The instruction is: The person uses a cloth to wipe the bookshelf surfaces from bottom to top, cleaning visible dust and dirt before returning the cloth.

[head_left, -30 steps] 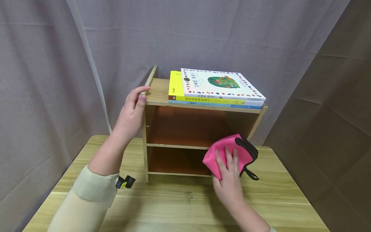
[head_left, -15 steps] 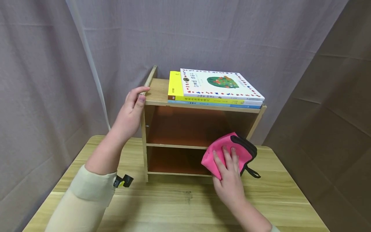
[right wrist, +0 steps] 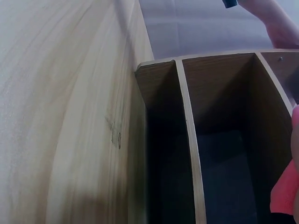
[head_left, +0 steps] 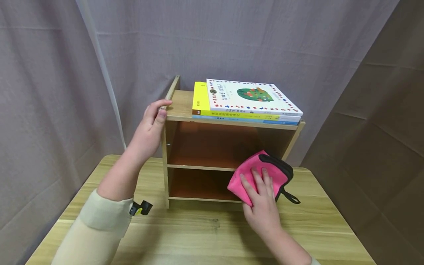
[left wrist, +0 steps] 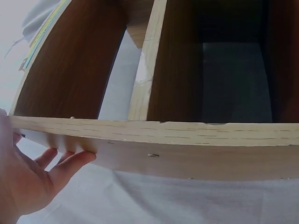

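A small wooden shelf unit point(head_left: 165, 158) with open compartments stands on the table. My left hand point(head_left: 149, 127) grips its upper left side panel, with the thumb at the front edge and a finger over the top; several fingertips touch the panel's outer face in the left wrist view. At the shelf's right front, my right hand point(head_left: 263, 211) holds a folded pink cloth point(head_left: 279, 176) with black trim and a loop. Its fingers spread over the cloth, and the thumb is partly hidden beneath. A bit of the cloth point(right wrist: 285, 189) shows at the right wrist view's edge.
A stack of books lies on the shelf's top, with a white picture book point(head_left: 255, 94) over a yellow one point(head_left: 200, 97) and a blue one at the bottom. Grey curtains point(head_left: 232, 36) hang behind. The wooden table point(head_left: 198, 235) has a small dark mark in front.
My right hand has turned the pink cloth slightly and shifted it a little to the left. The left hand stays on the shelf's side panel.
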A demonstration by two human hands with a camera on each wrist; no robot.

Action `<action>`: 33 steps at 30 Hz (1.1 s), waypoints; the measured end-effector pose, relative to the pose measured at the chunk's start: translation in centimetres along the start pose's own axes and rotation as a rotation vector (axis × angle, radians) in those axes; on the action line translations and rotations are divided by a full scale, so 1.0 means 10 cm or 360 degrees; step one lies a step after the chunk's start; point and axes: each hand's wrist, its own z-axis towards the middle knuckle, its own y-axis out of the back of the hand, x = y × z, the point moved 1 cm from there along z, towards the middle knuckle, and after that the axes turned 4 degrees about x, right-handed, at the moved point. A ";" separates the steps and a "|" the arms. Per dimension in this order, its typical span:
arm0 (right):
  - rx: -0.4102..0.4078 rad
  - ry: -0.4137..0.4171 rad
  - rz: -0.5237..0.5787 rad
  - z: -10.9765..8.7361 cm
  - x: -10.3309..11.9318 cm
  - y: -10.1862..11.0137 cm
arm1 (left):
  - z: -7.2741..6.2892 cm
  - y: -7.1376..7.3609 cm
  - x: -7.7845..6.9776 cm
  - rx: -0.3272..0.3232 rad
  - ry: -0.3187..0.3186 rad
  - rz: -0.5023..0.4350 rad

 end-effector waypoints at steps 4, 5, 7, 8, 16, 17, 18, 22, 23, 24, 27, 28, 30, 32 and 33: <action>0.0012 0.0046 -0.0030 0.02 0.02 0.01 | 0.00 -0.02 0.03 -0.0022 -0.0007 0.0013; 0.0016 0.0053 -0.0036 0.03 0.03 0.02 | 0.00 -0.02 0.04 -0.0028 -0.0009 0.0019; 0.0022 0.0061 -0.0047 0.04 0.05 0.02 | 0.00 -0.02 0.04 -0.0034 -0.0013 0.0023; 0.0019 0.0067 -0.0053 0.04 0.06 0.03 | 0.00 -0.02 0.03 -0.0038 -0.0017 0.0025; -0.0013 0.0124 -0.0074 0.10 0.12 0.03 | 0.00 -0.02 0.04 -0.0023 -0.0038 0.0031; -0.0010 0.0129 -0.0077 0.10 0.13 0.03 | -0.01 -0.02 0.05 -0.0018 -0.0038 0.0034; -0.0008 0.0136 -0.0084 0.11 0.14 0.03 | 0.00 -0.01 0.05 -0.0014 -0.0040 0.0036; 0.0005 0.0156 -0.0109 0.13 0.17 0.02 | 0.00 -0.01 0.06 -0.0004 -0.0056 0.0039; 0.0007 0.0160 -0.0113 0.13 0.17 0.01 | 0.00 -0.01 0.06 -0.0004 -0.0057 0.0041; 0.0009 0.0166 -0.0119 0.13 0.18 0.01 | 0.00 -0.01 0.06 -0.0005 -0.0057 0.0043; 0.0025 0.0184 -0.0119 0.14 0.19 -0.01 | 0.00 0.00 0.07 -0.0014 -0.0058 0.0046; 0.0032 0.0190 -0.0120 0.14 0.20 -0.01 | 0.00 0.00 0.07 -0.0017 -0.0059 0.0048; 0.0053 0.0197 -0.0127 0.14 0.21 -0.03 | 0.00 0.00 0.07 -0.0023 -0.0061 0.0048; 0.0075 0.0198 -0.0135 0.15 0.21 -0.04 | 0.00 0.00 0.07 -0.0026 -0.0062 0.0047; 0.0086 0.0197 -0.0138 0.15 0.22 -0.05 | 0.00 -0.01 0.08 -0.0025 -0.0060 0.0045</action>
